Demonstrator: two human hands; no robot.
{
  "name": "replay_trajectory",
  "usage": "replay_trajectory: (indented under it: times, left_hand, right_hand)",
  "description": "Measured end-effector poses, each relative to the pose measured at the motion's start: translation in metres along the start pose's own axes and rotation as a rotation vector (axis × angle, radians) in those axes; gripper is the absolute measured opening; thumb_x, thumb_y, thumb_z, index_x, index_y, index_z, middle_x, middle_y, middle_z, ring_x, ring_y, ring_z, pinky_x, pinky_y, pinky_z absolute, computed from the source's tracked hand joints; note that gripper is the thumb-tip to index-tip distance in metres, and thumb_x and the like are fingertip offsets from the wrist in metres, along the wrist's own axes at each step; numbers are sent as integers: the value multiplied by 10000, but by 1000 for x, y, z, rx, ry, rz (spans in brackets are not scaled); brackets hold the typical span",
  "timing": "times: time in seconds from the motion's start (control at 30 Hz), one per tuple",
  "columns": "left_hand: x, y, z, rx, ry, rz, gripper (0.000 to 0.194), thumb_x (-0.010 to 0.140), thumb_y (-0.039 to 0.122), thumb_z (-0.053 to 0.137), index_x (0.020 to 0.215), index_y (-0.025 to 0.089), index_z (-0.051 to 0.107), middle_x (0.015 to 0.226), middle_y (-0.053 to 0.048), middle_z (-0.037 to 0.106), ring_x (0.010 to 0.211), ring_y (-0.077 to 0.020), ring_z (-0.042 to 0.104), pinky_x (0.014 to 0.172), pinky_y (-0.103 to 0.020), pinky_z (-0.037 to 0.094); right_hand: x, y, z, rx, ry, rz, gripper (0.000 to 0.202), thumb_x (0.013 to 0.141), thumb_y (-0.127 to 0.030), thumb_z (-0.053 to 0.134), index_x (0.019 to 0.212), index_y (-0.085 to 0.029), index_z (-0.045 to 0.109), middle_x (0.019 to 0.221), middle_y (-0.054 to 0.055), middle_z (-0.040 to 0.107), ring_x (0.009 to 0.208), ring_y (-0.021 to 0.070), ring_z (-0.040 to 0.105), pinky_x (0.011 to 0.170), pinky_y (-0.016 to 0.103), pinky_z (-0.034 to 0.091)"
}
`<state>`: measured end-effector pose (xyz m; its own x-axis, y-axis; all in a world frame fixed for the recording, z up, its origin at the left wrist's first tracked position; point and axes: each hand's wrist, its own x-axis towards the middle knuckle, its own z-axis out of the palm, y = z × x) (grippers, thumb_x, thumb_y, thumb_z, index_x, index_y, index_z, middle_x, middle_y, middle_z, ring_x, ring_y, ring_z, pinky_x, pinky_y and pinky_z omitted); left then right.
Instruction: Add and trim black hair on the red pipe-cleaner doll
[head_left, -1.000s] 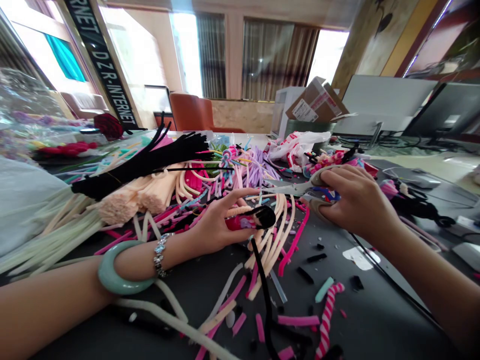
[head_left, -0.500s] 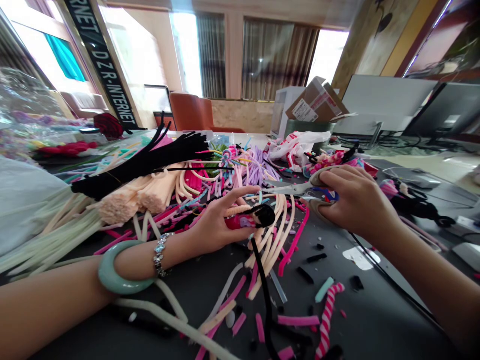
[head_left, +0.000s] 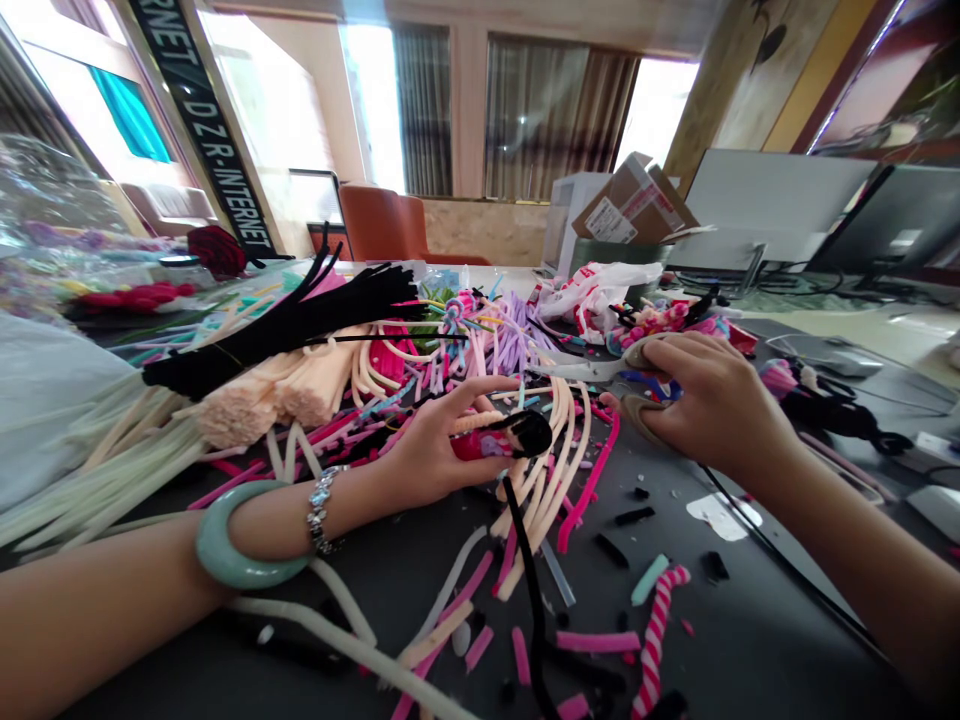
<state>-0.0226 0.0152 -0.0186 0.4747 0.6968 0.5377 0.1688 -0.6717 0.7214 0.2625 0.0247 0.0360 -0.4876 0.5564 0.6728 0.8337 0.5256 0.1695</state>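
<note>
Between the thumb and fingers of my left hand (head_left: 431, 445) is a small pipe-cleaner doll (head_left: 487, 443) with a pink body and a black top facing right. A light blue piece (head_left: 522, 393) shows at the left index fingertip. My right hand (head_left: 709, 400) grips scissors (head_left: 592, 371) by their beige handles. Their blades point left, just right of that fingertip, and the handles are spread apart. A black pipe cleaner (head_left: 534, 590) hangs below the doll toward the table's near edge; whether it joins the doll I cannot tell.
Pipe-cleaner bundles in black (head_left: 285, 335), peach (head_left: 247, 405) and pale green (head_left: 97, 480) lie at left. Cut scraps and a pink-striped twist (head_left: 660, 640) scatter over the dark table (head_left: 757, 640). Behind stand a cardboard box (head_left: 634, 205) and a monitor (head_left: 772, 210).
The scissors have opened wider, with the blade lifted slightly and the handles spread further. My left hand and the doll have barely moved.
</note>
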Motion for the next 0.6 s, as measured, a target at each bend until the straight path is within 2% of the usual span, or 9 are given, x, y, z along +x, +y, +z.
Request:
replay_trajectory:
  times: [0.27, 0.37, 0.47, 0.6]
  left_hand:
    - [-1, -1, 0, -2, 1, 15, 588, 763, 236, 716, 1301, 289, 488, 952, 3, 561, 943, -137, 600, 1054, -480, 425]
    - [-1, -1, 0, -24, -12, 53, 566, 768, 232, 713, 1293, 284, 509, 1097, -40, 611, 1038, -176, 609, 1047, -475, 435]
    - [-2, -2, 0, -25, -21, 74, 556, 772, 233, 709, 1295, 276, 525, 1258, -80, 581, 1141, -222, 583, 1045, -470, 441]
    - [-2, -2, 0, -22, -25, 71, 596, 768, 242, 713, 1324, 295, 504, 1271, -82, 572, 1139, -232, 587, 1033, -482, 447]
  right_hand:
    - [0, 1, -1, 1, -18, 25, 188, 714, -242, 642, 862, -237, 526, 905, 65, 670, 896, 294, 625, 826, 438, 481]
    - [0, 3, 1, -4, -34, 53, 194, 694, -269, 630, 869, -222, 562, 892, 60, 671, 905, 294, 626, 830, 433, 477]
    - [0, 4, 2, -8, -44, 52, 190, 701, -289, 607, 875, -216, 586, 884, 59, 676, 891, 282, 627, 833, 424, 473]
    - [1, 3, 3, -9, -61, 32, 186, 708, -297, 585, 869, -204, 595, 867, 66, 674, 876, 277, 623, 837, 422, 468]
